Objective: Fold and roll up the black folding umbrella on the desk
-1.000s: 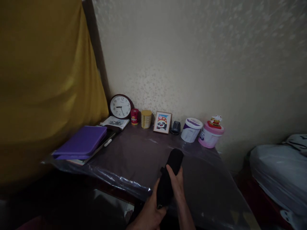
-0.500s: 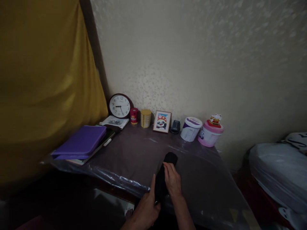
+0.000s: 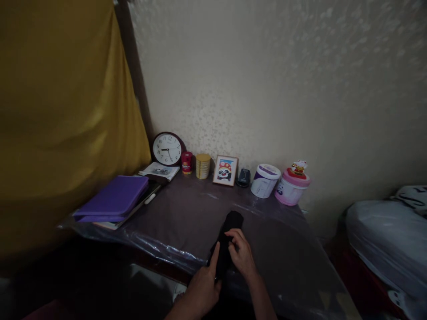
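A black folded umbrella (image 3: pixel 232 221) lies at a slant over the near part of the table, its far end pointing away from me. My left hand (image 3: pixel 204 284) is closed around its near end, with the index finger stretched along the side. From the right, the bent fingers of my right hand (image 3: pixel 242 252) close over the umbrella's middle, the forefinger reaching across the cloth above the thumb. Dark cloth and dim light hide any small strap or fold under those fingertips.
A plastic-covered table (image 3: pixel 187 213) holds a purple folder (image 3: pixel 115 198), a clock (image 3: pixel 167 149), a red can (image 3: pixel 187 163), a yellow tin (image 3: pixel 203 166), a panda picture (image 3: pixel 225 171), a small black device (image 3: pixel 243 178), a white tub (image 3: pixel 265 181) and a pink tub (image 3: pixel 291 189).
My right hand has slid slightly down the umbrella, its thumb and forefinger parting a little. The umbrella's far end has shifted a bit left. My left hand keeps its hold.
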